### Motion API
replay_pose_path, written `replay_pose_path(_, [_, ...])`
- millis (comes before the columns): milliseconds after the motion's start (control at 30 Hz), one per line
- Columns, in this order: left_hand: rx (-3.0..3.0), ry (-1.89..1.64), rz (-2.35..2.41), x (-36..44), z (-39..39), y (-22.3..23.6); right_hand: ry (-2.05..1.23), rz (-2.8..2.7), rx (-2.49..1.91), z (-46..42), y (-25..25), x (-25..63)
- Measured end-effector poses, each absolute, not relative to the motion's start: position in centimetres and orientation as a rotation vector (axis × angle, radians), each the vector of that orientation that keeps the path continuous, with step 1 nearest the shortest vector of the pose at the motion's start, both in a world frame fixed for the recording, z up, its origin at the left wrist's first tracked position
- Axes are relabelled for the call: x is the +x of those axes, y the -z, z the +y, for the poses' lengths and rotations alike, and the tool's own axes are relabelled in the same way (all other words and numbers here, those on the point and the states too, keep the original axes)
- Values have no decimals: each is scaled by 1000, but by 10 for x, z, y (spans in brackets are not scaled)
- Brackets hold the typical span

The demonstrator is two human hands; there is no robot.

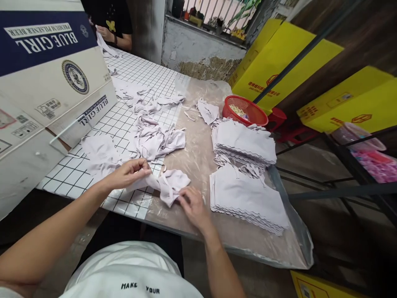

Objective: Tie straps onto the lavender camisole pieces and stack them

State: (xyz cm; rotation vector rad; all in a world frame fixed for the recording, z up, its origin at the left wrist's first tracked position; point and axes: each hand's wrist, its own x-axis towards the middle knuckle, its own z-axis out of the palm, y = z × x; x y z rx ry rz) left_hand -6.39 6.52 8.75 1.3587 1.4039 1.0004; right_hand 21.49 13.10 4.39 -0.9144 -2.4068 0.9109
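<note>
My left hand (132, 171) pinches one end of a pale lilac-grey fabric garment (173, 182), which looks like underwear with thin straps. The fingers of my right hand (194, 205) are closed at its other end, low on the right. The crumpled garment stretches between both hands just above the table's front edge. Beyond it lies a loose heap of similar garments (151, 138). More pale fabric (101, 151) rests beside my left hand. To the right are two neat stacks, the nearer stack (245, 194) and the farther stack (243, 138), both with wavy edges.
A large beer carton (56, 82) stands on the left of the grid-patterned table (74, 176). A red basket (248, 109) sits behind the stacks. Yellow boxes (285, 54) and a dark metal rack (338, 157) are at the right. Across the table, a person (124, 25) handles similar fabric.
</note>
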Motion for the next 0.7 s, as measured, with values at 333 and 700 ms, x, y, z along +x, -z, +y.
replay_pose_path(333, [1937, -964, 1974, -73, 56, -54, -716, -2073, -1190, 141, -34, 223])
replay_pose_path(700, [2224, -640, 1630, -7, -8, -22, -368, -2572, -868, 98, -25, 219])
